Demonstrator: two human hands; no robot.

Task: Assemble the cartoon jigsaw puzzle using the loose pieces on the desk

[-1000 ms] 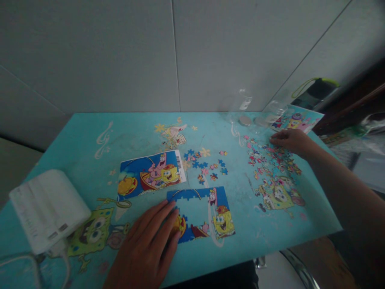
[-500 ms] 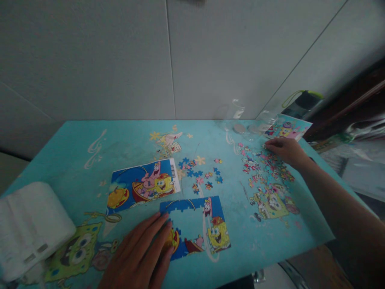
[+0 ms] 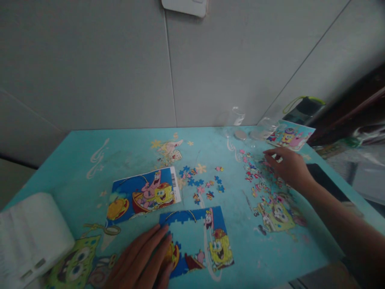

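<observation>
The left hand [image 3: 141,259] lies flat over the left side of a partly built puzzle [image 3: 221,247] at the near side of the bench [image 3: 135,150], its grip loose, with the fingers stretched out side by side. The puzzle is a joined border with a hollow middle, where the blue-green bench shows through; a yellow figure fills its right side.

The right hand [image 3: 285,164] is over the far part of a pile of small mixed pieces [image 3: 252,172] on the right. Its thumb and forefinger are bent toward each other; whether they pinch a piece cannot be told.

Just beyond the puzzle, to the left, lies a picture card [image 3: 142,192] with a boat, a burger and 2 cartoon figures. To the right of that card, a small group of loose pieces [image 3: 191,182], many of them blue, is scattered between it and the pile.

Beyond the pile are 2 clear jars, 2 round lids and a 2nd picture card [image 3: 290,134]. A dark flat object [image 3: 326,180] lies partly behind the right forearm, and a white box [image 3: 33,237] sits at the near left.
</observation>
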